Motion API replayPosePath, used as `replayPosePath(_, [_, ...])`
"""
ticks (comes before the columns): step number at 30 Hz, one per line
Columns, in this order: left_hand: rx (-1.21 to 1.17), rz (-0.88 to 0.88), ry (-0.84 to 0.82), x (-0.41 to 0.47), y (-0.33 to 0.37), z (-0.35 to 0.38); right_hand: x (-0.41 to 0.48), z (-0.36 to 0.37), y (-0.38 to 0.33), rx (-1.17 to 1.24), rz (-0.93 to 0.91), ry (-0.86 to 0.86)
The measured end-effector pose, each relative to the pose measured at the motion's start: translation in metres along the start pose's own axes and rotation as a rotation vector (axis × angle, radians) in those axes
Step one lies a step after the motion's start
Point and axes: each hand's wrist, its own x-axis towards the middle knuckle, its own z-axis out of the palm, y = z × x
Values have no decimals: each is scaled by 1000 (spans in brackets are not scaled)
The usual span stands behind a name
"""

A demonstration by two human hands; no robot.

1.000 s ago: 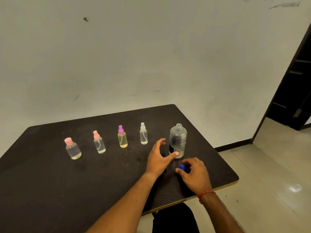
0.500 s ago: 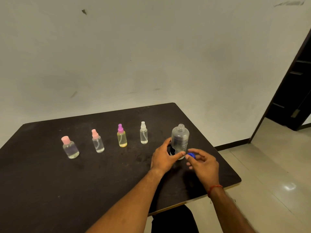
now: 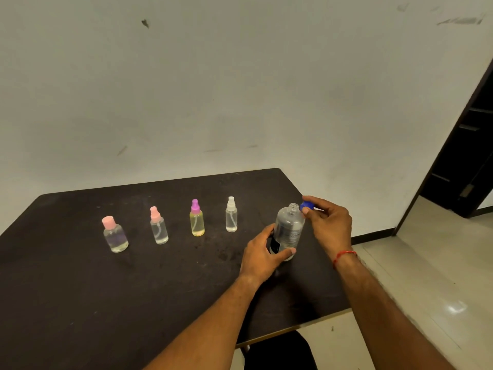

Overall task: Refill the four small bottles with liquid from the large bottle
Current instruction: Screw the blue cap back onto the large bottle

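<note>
The large bottle [image 3: 289, 231] stands on the dark table [image 3: 80, 303], near its right edge, and its top is open. Our left hand [image 3: 262, 256] wraps around its lower part. Our right hand [image 3: 326, 225] pinches the blue cap [image 3: 306, 206] just beside the bottle's neck. We see four small bottles [image 3: 197, 218] in a row to the left, all with tops on.

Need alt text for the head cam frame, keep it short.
A person's left hand grips the large clear bottle upright on a dark table while the right hand holds a blue cap beside its open neck. Four capped small bottles stand in a row to the left.
</note>
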Motion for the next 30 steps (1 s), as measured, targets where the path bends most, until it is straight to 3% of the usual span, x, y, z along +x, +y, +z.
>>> replayPosePath(14, [-59,25,13,-5,2,-3,7,9,-6,-59,-111,-175])
replayPosePath(30, [-60,36,5,-5,2,-2,1,17,-7,-128,-147,-93])
